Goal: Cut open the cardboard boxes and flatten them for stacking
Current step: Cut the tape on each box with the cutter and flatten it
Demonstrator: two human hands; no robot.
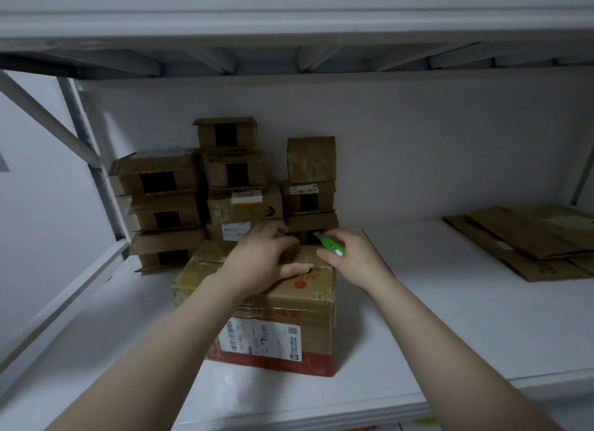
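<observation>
A taped brown cardboard box (289,305) with a white shipping label and a red bottom band stands on the white shelf (450,318) in front of me. My left hand (260,257) rests on the box's top, fingers reaching over its far edge and thumb along the top seam. My right hand (350,260) grips a green box cutter (332,244) at the box's far right top corner, its blade end pointing away toward the stacked boxes.
Several small taped cardboard boxes (225,192) are stacked against the back wall, just behind the box. Flattened cardboard sheets (527,237) lie in a pile at the right of the shelf. An upper shelf (289,22) hangs overhead; a metal frame post (93,160) stands at left.
</observation>
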